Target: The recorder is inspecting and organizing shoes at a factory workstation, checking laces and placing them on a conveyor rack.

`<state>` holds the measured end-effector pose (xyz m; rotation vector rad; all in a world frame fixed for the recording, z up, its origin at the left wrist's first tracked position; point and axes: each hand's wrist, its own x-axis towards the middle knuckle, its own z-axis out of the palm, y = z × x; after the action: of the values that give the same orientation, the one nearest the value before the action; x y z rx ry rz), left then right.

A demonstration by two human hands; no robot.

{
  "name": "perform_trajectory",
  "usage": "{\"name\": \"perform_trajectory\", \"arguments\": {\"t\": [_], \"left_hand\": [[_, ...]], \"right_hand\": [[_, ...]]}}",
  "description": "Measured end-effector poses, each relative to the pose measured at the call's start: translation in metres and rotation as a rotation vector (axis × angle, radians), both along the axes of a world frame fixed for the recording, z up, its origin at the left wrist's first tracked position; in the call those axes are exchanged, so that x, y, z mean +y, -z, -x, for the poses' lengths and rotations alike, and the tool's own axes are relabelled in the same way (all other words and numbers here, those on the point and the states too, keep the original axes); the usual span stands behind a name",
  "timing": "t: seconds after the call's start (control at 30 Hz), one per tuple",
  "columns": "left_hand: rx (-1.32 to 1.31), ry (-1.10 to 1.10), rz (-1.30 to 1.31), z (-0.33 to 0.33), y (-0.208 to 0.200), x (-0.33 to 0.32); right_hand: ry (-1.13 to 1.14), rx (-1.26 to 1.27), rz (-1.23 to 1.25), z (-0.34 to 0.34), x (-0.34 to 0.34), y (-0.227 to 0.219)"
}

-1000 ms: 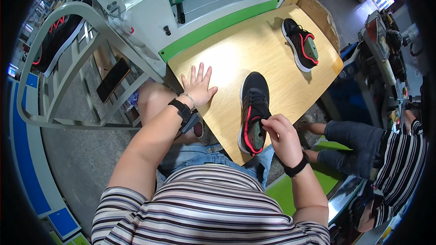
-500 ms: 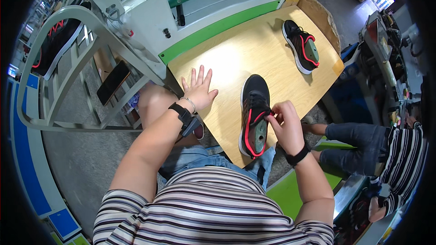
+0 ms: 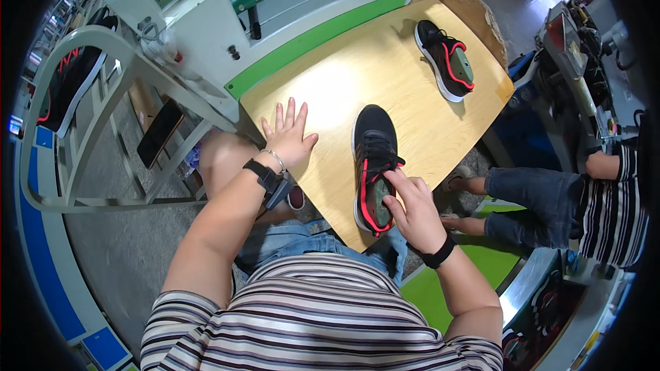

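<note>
Resting over the near, right side of a black mesh sneaker with red collar trim point(image 3: 375, 139), the right hand point(image 3: 416, 214) has its thumb and forefinger spread apart. Half a second ago those fingers were bunched together at the black padded tongue point(image 3: 389, 161); now they have opened, and the thumb has come nearer the heel. That suggests the handling has passed from pinching the tongue to touching around the shoe's opening. I cannot tell whether the fingers press.

The sneaker stands on its sole on the pale wood-grain tabletop point(image 3: 426, 134), toe to the far side, heel by the near edge. It lies just left of the right hand: the forefinger's tip is at the tongue's near, right side, and the thumb's tip is nearer, over the dark green insert point(image 3: 377, 200) filling the opening.

The left hand point(image 3: 289, 143) stays flat on the tabletop, fingers fanned, left of the sneaker and apart from it.
</note>
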<state>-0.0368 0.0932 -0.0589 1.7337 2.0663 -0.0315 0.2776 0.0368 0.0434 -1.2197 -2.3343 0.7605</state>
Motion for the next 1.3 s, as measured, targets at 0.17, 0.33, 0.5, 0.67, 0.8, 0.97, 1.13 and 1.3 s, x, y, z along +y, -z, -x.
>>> {"name": "perform_trajectory", "arguments": {"t": [0.17,0.33,0.5,0.67,0.8,0.97,1.13,1.3], "left_hand": [[0.013,0.008,-0.048,0.002,0.004,-0.005],[0.037,-0.016,-0.021,0.003,0.002,-0.012],[0.006,0.025,0.015,-0.002,-0.003,-0.001],[-0.024,0.027,0.014,-0.004,0.001,0.002],[0.012,-0.005,-0.005,0.001,0.008,-0.009],[0.033,0.002,0.002,0.001,-0.001,-0.010],[0.021,0.008,0.004,0.001,-0.003,-0.007],[-0.010,0.010,-0.017,0.001,-0.002,-0.004]], "right_hand": [[-0.109,0.266,0.612,-0.033,0.039,-0.019],[0.021,0.288,0.413,-0.049,0.136,-0.047],[0.625,0.292,-0.240,-0.100,0.317,0.052],[0.613,0.304,0.089,-0.089,0.296,0.092],[0.634,0.037,0.077,-0.060,0.148,0.061],[0.626,-0.205,0.213,-0.038,-0.016,0.016],[0.439,-0.018,0.041,-0.062,0.007,-0.022],[-0.055,-0.180,0.096,-0.018,0.097,-0.066]]}}
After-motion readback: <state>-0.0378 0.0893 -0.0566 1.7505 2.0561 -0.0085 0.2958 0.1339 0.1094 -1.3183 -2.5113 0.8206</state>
